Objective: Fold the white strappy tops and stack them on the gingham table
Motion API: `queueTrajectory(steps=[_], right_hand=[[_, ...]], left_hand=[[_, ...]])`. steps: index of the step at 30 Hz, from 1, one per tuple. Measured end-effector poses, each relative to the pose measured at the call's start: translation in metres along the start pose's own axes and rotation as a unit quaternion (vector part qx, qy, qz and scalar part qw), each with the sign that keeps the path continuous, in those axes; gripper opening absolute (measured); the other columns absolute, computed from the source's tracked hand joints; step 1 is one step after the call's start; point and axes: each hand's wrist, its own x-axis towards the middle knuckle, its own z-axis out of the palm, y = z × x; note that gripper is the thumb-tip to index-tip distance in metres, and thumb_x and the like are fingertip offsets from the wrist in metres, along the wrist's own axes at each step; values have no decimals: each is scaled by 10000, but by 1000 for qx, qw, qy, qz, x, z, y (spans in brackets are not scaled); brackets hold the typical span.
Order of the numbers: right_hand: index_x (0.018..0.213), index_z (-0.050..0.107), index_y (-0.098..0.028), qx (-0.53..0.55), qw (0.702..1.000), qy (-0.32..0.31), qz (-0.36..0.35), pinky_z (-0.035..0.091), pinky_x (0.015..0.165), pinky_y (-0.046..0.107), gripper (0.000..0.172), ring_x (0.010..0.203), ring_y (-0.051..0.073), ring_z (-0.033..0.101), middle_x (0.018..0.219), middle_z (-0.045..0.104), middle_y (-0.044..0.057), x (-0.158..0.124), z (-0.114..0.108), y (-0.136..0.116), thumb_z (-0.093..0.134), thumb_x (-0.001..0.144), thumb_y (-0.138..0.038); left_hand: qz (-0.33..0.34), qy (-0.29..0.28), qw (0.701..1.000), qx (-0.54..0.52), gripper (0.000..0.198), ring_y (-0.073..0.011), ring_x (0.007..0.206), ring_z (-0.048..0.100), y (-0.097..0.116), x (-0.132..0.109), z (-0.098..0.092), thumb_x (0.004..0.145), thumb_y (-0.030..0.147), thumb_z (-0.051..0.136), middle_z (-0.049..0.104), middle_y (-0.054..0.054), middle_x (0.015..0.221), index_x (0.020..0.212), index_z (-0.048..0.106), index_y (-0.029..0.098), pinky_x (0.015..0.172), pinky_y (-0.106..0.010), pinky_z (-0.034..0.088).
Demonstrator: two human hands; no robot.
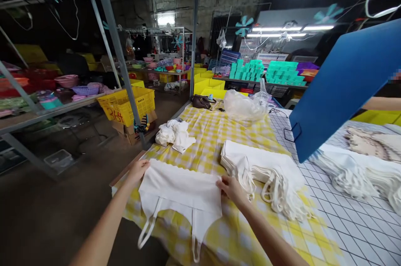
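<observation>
A white strapped top [180, 191] lies flat on the yellow checked tablecloth [216, 132], its straps hanging over the near edge. My left hand [138, 170] pinches its left corner and my right hand [230, 187] pinches its right corner. Just right of my right hand lies a stack of folded white tops [260, 165] with looped straps. A crumpled white garment [173, 134] sits further back on the cloth.
A blue board [344, 86], held by another person's arm [382, 103], hangs over the right side above more white stacks [354, 170]. A clear plastic bag [244, 105] and dark pouch [200, 101] lie at the table's far end. Yellow crates [125, 105] and metal shelving [46, 107] stand left.
</observation>
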Motion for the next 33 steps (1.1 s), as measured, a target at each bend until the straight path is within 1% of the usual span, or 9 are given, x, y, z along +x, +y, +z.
queueTrajectory(steps=[3,8,14,18,22,25,27,30,33], right_hand=[[493,410,-199,-113,993,39,10,289,490,228,250,509,136,504,485,526,-2,19,20,6,494,722,-146],[628,560,-170,-226,972,60,11,313,567,256,187,679,188,593,704,662,98,37,23,-3,458,778,-124],[789,629,-138,-306,950,62,25,362,633,269,183,802,221,632,849,681,152,49,30,-4,453,835,-159],[842,624,-128,-334,940,58,32,383,651,266,184,817,216,633,871,676,152,54,31,-1,445,856,-169],[929,591,-115,-344,937,61,23,398,649,275,209,802,212,625,885,656,148,51,28,-5,394,859,-114],[1031,545,-133,-341,938,64,-17,413,687,288,251,876,213,596,1032,601,148,37,23,-7,377,848,-90],[1064,528,-152,-331,937,64,-94,421,738,297,259,934,214,566,1077,566,132,21,19,-1,387,851,-111],[1067,526,-172,-299,918,84,-246,434,769,335,251,889,219,558,998,572,109,-11,7,22,370,872,-151],[1038,539,-204,-272,908,119,-296,451,740,349,244,834,218,563,940,584,91,-43,-9,54,356,879,-170]], left_hand=[[14,14,995,100,238,-180,608,588,-14,23,14,720,315,479,603,-14,554,555,556,161,560,-242,419],[9,29,986,162,213,-197,719,612,-16,46,16,757,246,448,679,-60,717,653,616,166,618,-242,395],[-7,36,969,243,237,-232,799,628,-15,62,32,801,243,443,701,-112,822,780,669,176,637,-257,382],[-3,39,961,273,277,-245,833,630,-14,70,43,839,266,412,695,-132,898,895,668,178,665,-276,388],[21,33,960,279,269,-247,870,618,-12,72,51,845,246,408,685,-128,932,902,660,169,725,-293,400],[31,49,958,281,269,-254,944,589,-10,67,53,822,181,420,663,-133,988,991,627,147,804,-316,395],[33,65,957,282,304,-266,1004,561,-9,60,51,807,159,426,637,-146,1042,1063,588,129,852,-336,386],[42,78,956,280,326,-257,1048,537,-10,44,45,802,155,424,611,-139,1089,1099,556,131,888,-335,384],[60,72,959,268,280,-238,1010,555,-15,18,41,793,154,424,622,-115,1047,1025,580,149,876,-322,402]])
